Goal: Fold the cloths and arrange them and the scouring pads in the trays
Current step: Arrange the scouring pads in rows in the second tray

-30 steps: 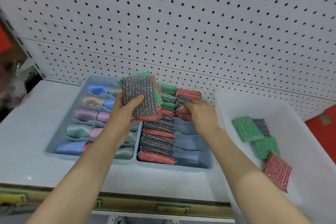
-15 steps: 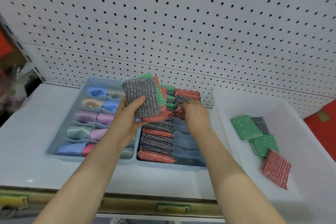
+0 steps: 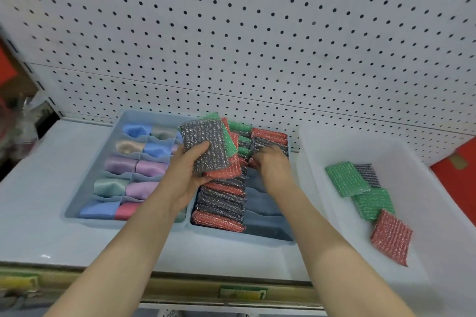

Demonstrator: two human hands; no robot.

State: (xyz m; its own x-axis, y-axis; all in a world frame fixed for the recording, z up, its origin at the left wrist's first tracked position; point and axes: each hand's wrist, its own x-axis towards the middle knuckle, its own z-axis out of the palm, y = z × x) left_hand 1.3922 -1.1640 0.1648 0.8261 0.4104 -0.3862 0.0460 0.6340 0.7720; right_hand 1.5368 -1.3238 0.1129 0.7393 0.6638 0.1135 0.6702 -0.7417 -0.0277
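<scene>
Head cam: L hand point(image 3: 185, 177) grips a fanned stack of sparkly knitted scouring pads point(image 3: 206, 149). Grey one on top, green behind, red underneath. Thumb lies across the grey face, fingers curled under. Stack is held up over the gap btwn the two trays.

R hand point(image 3: 273, 166) is down in the back of the right-hand blue-grey plastic divided tray point(image 3: 231, 235). Its fingertips are bent in among the red and grey pads standing in the right column point(image 3: 269, 136); can't tell if it pinches one or just presses. Same tray's left column carries a packed row of red, grey and green pads on edge point(image 3: 221, 203), front to back.

Left-hand blue-grey divided tray point(image 3: 85, 220) sits just beside it, w/ folded shiny cloths point(image 3: 121, 165) in its compartments: blue, beige, purple, green, pink. Both trays rest on a white shelf top point(image 3: 31, 213) against a white pegboard wall point(image 3: 231, 33).

Just right of the trays is a white plastic bin point(image 3: 313, 180) w/ 4 loose pads lying flat:
- green pad point(image 3: 345, 179)
- grey pad point(image 3: 368, 174), partly under it
- second green pad point(image 3: 373, 203)
- red pad point(image 3: 391, 238), nearest the front

Shelf front edge has a green-yellow label point(image 3: 242, 293).
</scene>
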